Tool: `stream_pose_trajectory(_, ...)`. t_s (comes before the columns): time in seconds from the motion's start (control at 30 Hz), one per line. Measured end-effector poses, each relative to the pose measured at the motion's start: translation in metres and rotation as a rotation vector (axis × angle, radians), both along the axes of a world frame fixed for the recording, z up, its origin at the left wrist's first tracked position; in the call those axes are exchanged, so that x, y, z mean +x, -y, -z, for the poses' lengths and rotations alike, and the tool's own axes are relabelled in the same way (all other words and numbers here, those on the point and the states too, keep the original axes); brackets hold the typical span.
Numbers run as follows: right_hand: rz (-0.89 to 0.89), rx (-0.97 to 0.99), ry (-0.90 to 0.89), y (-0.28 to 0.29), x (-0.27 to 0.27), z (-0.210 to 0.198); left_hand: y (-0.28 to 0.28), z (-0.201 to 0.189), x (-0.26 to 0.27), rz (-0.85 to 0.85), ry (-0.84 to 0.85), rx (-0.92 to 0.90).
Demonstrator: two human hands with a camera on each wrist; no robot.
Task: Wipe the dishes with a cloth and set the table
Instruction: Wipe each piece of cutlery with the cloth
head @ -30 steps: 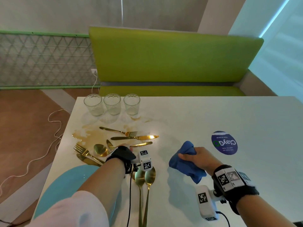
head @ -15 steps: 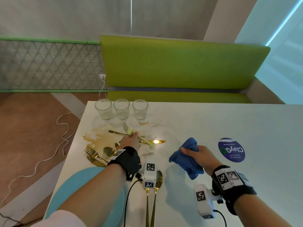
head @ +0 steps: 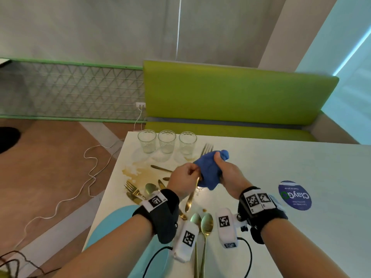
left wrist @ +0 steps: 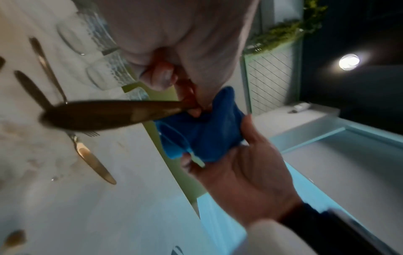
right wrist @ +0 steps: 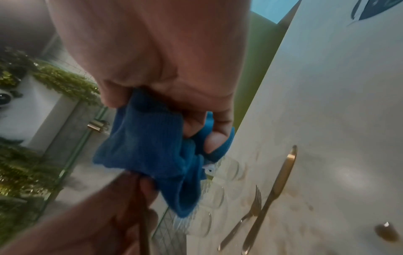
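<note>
My left hand (head: 185, 175) pinches the handle of a gold fork (head: 190, 197) held above the white table (head: 261, 167). The fork's tines (head: 207, 147) stick out beyond a blue cloth (head: 208, 171). My right hand (head: 222, 167) grips that cloth, which is bunched round the fork's middle. In the left wrist view the dark fork handle (left wrist: 109, 115) runs into the cloth (left wrist: 202, 134), with the right hand (left wrist: 240, 172) below it. The right wrist view shows my fingers (right wrist: 216, 136) curled into the cloth (right wrist: 148, 143).
Three empty glasses (head: 166, 141) stand at the table's far left edge beside a brown spill (head: 138, 173). More gold cutlery (head: 136, 192) lies in the spill. Two gold spoons (head: 202, 225) lie near me by a light blue plate (head: 112, 229). A green bench (head: 230, 97) stands behind the table.
My left hand lifted a fork off the table and raised it. My right hand brought the blue cloth up from the table and closed it round the fork.
</note>
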State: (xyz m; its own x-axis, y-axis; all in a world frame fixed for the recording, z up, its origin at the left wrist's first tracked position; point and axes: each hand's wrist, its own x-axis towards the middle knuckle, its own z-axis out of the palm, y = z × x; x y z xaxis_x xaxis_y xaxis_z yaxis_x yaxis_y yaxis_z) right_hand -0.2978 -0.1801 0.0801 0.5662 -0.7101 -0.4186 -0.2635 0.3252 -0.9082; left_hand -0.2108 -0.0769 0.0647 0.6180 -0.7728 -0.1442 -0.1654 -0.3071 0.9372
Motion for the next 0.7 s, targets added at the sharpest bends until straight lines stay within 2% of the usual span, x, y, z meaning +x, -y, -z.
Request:
stream_pose_trajectory(0.07, -0.099, -0.067, -0.025, -0.004, -0.001, 0.003, -0.001, -0.005, -0.006, 0.101, 0.055, 0.032)
stream_pose_trajectory(0.13, -0.124, -0.136, -0.039, -0.005, -0.005, 0.003, -0.007, -0.008, -0.01, 0.172, 0.116, 0.055)
stream_pose_trajectory(0.17, -0.117, -0.203, -0.061, -0.029, 0.003, -0.008, -0.034, -0.014, -0.001, 0.179, 0.159, 0.056)
stream_pose_trajectory(0.27, -0.169, -0.473, -0.243, -0.022, 0.007, -0.017, -0.032, -0.01, -0.001, 0.179, 0.183, 0.081)
stream_pose_trajectory(0.33, -0.176, -0.585, -0.35, -0.015, 0.006, -0.022, -0.032, -0.011, -0.001, 0.185, 0.169, 0.102)
stream_pose_trajectory(0.4, -0.14, -0.671, -0.409, -0.011, 0.002, -0.023, -0.03, -0.011, -0.001, 0.193, 0.168, 0.119)
stream_pose_trajectory(0.5, -0.089, -0.752, -0.405, -0.015, 0.001, -0.025, -0.027, -0.014, 0.002, 0.194, 0.161, 0.124)
stream_pose_trajectory(0.6, 0.146, -0.789, -0.347, -0.007, -0.005, -0.032, -0.031, -0.009, 0.001, 0.211, 0.179, 0.178)
stream_pose_trajectory(0.63, 0.211, -0.773, -0.326, 0.001, -0.01, -0.037, -0.036, -0.006, 0.001, 0.206, 0.19, 0.204)
stream_pose_trajectory(0.7, 0.255, -0.613, -0.202, 0.014, -0.023, -0.047, -0.041, -0.002, 0.003, 0.147, 0.177, 0.222)
